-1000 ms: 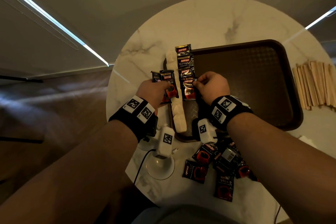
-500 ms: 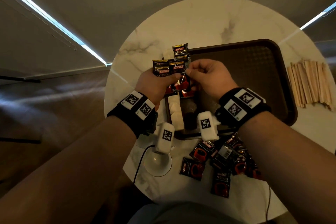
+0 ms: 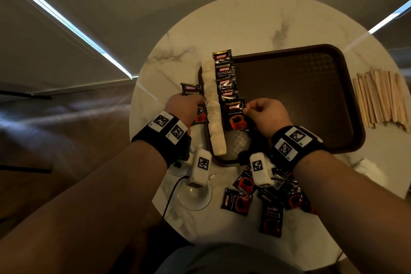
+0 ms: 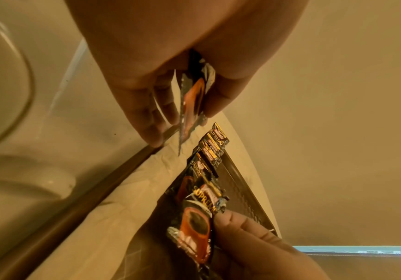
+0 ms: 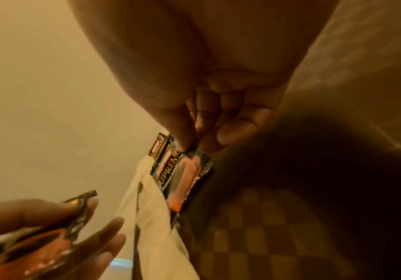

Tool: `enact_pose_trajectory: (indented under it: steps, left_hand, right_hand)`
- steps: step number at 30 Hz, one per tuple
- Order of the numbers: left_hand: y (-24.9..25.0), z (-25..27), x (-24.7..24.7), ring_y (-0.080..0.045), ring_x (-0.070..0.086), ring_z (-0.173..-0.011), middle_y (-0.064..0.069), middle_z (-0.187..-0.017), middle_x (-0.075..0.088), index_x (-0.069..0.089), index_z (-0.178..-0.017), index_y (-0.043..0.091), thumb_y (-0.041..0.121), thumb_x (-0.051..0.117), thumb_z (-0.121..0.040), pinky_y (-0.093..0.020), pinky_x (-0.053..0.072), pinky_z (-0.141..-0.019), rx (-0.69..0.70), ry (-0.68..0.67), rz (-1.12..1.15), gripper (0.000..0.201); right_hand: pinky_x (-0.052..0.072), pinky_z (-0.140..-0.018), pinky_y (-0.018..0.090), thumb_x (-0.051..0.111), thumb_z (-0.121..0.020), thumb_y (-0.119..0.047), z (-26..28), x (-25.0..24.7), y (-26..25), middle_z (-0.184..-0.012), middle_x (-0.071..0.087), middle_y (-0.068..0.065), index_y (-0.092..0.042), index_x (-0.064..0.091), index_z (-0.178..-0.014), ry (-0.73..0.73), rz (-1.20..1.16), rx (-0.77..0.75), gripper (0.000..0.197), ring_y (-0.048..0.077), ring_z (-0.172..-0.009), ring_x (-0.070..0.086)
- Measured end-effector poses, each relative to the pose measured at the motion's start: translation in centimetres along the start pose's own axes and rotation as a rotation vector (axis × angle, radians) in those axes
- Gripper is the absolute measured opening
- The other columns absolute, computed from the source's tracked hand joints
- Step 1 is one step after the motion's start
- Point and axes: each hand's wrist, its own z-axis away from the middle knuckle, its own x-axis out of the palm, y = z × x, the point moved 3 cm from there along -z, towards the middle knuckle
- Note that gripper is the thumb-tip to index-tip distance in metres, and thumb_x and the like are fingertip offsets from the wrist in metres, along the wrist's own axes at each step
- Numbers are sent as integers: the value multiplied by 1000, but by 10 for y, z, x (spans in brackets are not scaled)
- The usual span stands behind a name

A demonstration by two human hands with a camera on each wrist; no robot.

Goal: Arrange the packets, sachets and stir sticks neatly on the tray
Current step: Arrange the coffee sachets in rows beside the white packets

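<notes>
A dark brown tray (image 3: 347,118) lies on the round marble table (image 3: 244,24). Along its left side runs a row of white sachets (image 3: 212,107) and beside it a column of black coffee packets (image 3: 224,73), overlapping. My right hand (image 3: 264,115) pinches the nearest packet (image 3: 235,115) of that column at its right edge (image 5: 189,170), low over the tray. My left hand (image 3: 184,107) grips a few more black packets (image 3: 191,90) just left of the tray's rim (image 4: 192,106). Wooden stir sticks (image 3: 382,98) lie in a pile right of the tray.
Several loose black packets (image 3: 266,198) are scattered on the table near its front edge, under my right wrist. A clear round stand (image 3: 194,193) with a cable sits front left. The tray's middle and right part hold nothing.
Both hands were raised together above the tray half a second ago; now they have parted and come down, the right one bringing one packet to the near end of the column.
</notes>
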Motion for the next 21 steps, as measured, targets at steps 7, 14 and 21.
enact_pose_trajectory:
  steps: [7, 14, 21]
  left_hand:
    - [-5, -3, 4, -23, 67, -76, -11, -90, 66, 64, -103, 5, 12, 68, -95, -36, 62, -73, -6, -11, -59, 12]
    - [-6, -5, 4, -24, 67, -79, -16, -101, 67, 63, -122, -4, 11, 68, -95, -36, 61, -72, 10, -2, -44, 31]
    - [-8, -3, -2, -18, 72, -80, -4, -84, 75, 73, -79, 23, 18, 78, -86, -37, 63, -74, 100, 38, -85, 10]
  right_hand:
    - [64, -74, 41, 72, -97, -25, -3, 10, 2, -88, 77, 1, -25, 73, -87, 10, 61, 34, 9, 20, -82, 75]
    - [65, -79, 46, 76, -92, -30, -5, 13, -1, -86, 75, -4, -27, 72, -85, 62, 130, 36, 9, 17, -81, 73]
    - [65, -78, 43, 79, -89, -34, -8, 15, 1, -84, 74, -6, -27, 70, -87, 105, 149, 20, 11, 14, -79, 73]
